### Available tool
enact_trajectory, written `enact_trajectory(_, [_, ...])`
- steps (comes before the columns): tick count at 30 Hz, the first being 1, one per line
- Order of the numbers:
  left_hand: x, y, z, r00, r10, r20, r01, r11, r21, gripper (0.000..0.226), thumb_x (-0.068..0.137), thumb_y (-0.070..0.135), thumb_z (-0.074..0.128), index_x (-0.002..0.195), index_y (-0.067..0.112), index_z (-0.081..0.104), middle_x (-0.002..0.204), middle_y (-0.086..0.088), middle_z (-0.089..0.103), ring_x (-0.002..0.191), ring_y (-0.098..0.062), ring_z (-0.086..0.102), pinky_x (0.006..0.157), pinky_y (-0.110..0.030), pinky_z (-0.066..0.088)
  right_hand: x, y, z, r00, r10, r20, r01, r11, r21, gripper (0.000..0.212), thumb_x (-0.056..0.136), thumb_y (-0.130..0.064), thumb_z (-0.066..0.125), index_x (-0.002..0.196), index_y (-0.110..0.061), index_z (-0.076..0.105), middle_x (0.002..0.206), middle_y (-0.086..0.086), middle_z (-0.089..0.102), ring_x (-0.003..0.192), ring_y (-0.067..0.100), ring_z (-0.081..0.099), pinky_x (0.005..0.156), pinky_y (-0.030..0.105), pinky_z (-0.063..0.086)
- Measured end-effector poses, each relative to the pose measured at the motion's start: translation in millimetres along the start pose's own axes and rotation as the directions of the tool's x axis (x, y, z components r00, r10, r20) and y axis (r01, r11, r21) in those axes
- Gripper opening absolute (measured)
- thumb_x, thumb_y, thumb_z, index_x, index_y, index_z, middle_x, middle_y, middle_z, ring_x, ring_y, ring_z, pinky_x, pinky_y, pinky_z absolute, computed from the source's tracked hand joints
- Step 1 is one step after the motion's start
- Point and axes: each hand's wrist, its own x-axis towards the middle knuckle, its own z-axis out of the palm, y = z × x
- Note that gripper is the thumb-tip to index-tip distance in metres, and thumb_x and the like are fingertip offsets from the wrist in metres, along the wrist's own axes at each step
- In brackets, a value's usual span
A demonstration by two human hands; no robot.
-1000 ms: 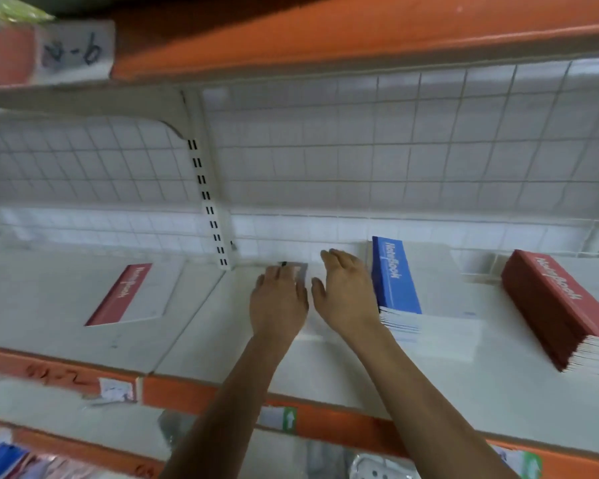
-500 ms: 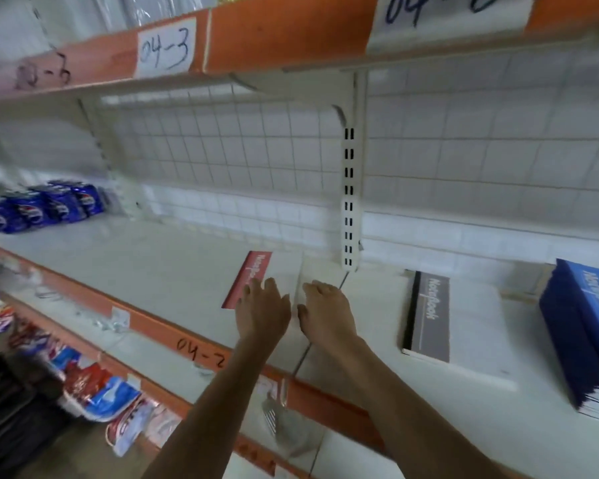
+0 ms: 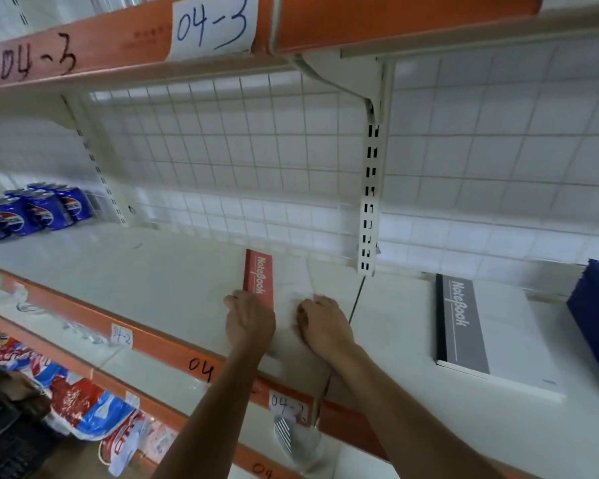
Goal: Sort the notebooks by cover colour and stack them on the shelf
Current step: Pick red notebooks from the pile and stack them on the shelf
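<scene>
Nearest, just past the orange edge of the shelf (image 3: pixel 159 271): left grip (image 3: pixel 249 319) and right grip (image 3: pixel 322 326), side by side, both down on the near end of the red notebook (image 3: pixel 259 271). Left over the red strip, right on the white cover. Bent fingers on both, blurred. No telling whether pinching an edge or merely pressing, so no claim of a hold either way.

Likely step: squaring this notebook, flat on the shelf, as the base of a red pile. For a clean job, press evenly with both sides rather than one, to avoid a twist. Slide flat along the shelf instead of lifting a thin cover by one corner. Line the red strip up parallel with the seam (image 3: pixel 355 302) just to the right. Stop short of the mesh back (image 3: pixel 256 150), for finger room at the far end.

Further right, past the seam and apart from the red: a grey notebook (image 3: pixel 491 333) lying flat, then a blue stack (image 3: pixel 595 323) at the frame edge. Avoid drifting toward the grey; one colour per spot.

Far left, well apart: blue cans (image 3: pixel 38 212), of no concern here.
</scene>
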Motion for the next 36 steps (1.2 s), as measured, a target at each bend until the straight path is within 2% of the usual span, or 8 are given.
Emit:
enact_trajectory(5, [-27,9,-11,0.989,-0.148,0.017,0.138,0.865,-0.483,0.023,0.099,0.024,0.041,0.116,0.008,0.041,0.111,-0.013,0.058,0.090,-0.027,0.057,0.079,-0.040,0.050,-3,6,-14,0.997,0.061,-0.054,-0.053,0.988,0.143,0.020,0.093,-0.024,0.041,0.082,-0.011,0.052,0.089,0.009,0.056,0.087,0.025,0.055,0.067,0.025,0.034])
enact_trajectory(8, [-52,23,-15,0.994,-0.064,-0.083,0.001,0.801,-0.599,0.027,0.099,0.028,0.039,0.118,0.008,0.040,0.111,-0.012,0.060,0.093,-0.030,0.059,0.079,-0.039,0.050,-21,10,-35,0.975,0.105,-0.195,-0.050,0.962,0.270,0.032,0.092,-0.022,0.043,0.122,-0.011,0.046,0.110,0.008,0.053,0.101,0.026,0.052,0.077,0.028,0.040])
enact_trajectory(10, [-68,37,-15,0.990,0.026,-0.141,-0.112,0.754,-0.647,0.026,0.099,0.027,0.040,0.117,0.008,0.041,0.109,-0.011,0.061,0.093,-0.031,0.061,0.081,-0.040,0.052,-37,15,-55,0.925,0.224,-0.306,-0.083,0.906,0.414,0.042,0.092,-0.015,0.044,0.134,-0.011,0.037,0.113,0.011,0.056,0.103,0.027,0.055,0.087,0.034,0.046])
enact_trajectory(17, [-131,108,-11,0.949,0.268,-0.168,-0.304,0.620,-0.724,0.025,0.100,0.014,0.033,0.120,0.007,0.045,0.103,-0.007,0.061,0.086,-0.026,0.057,0.074,-0.031,0.044,-109,59,-128,0.737,0.347,-0.580,-0.027,0.873,0.488,0.037,0.093,0.000,0.038,0.129,-0.008,0.045,0.094,0.004,0.059,0.078,0.014,0.051,0.058,0.008,0.034])
enact_trajectory(20, [-168,145,-5,0.915,0.361,-0.180,-0.368,0.567,-0.737,0.025,0.101,0.011,0.031,0.121,0.006,0.045,0.104,-0.006,0.061,0.085,-0.024,0.056,0.069,-0.023,0.037,-140,91,-153,0.657,0.402,-0.638,-0.079,0.879,0.471,0.037,0.093,-0.001,0.038,0.129,-0.009,0.044,0.101,0.006,0.061,0.084,0.016,0.055,0.067,0.015,0.034])
enact_trajectory(26, [-245,224,20,0.831,0.526,-0.183,-0.471,0.490,-0.733,0.034,0.098,0.008,0.035,0.130,0.007,0.044,0.119,-0.010,0.059,0.105,-0.028,0.058,0.084,-0.031,0.046,-210,160,-209,0.472,0.450,-0.758,-0.129,0.886,0.445,0.038,0.089,0.003,0.038,0.124,-0.006,0.049,0.105,0.009,0.061,0.091,0.019,0.055,0.070,0.015,0.030])
enact_trajectory(32, [-338,293,36,0.733,0.665,-0.146,-0.564,0.472,-0.677,0.062,0.093,0.014,0.049,0.148,0.009,0.021,0.134,-0.013,0.039,0.119,-0.027,0.045,0.096,-0.032,0.041,-273,232,-269,0.388,0.463,-0.797,-0.207,0.886,0.414,0.044,0.085,0.004,0.038,0.128,-0.003,0.045,0.110,0.012,0.059,0.101,0.026,0.057,0.073,0.018,0.032])
enact_trajectory(36, [-390,332,50,0.667,0.736,-0.116,-0.597,0.436,-0.674,0.070,0.090,0.019,0.057,0.149,0.009,0.020,0.143,-0.010,0.030,0.126,-0.024,0.039,0.099,-0.027,0.039,-310,278,-301,0.342,0.464,-0.817,-0.227,0.885,0.407,0.041,0.085,0.004,0.038,0.124,-0.002,0.048,0.107,0.011,0.059,0.106,0.029,0.056,0.077,0.019,0.033])
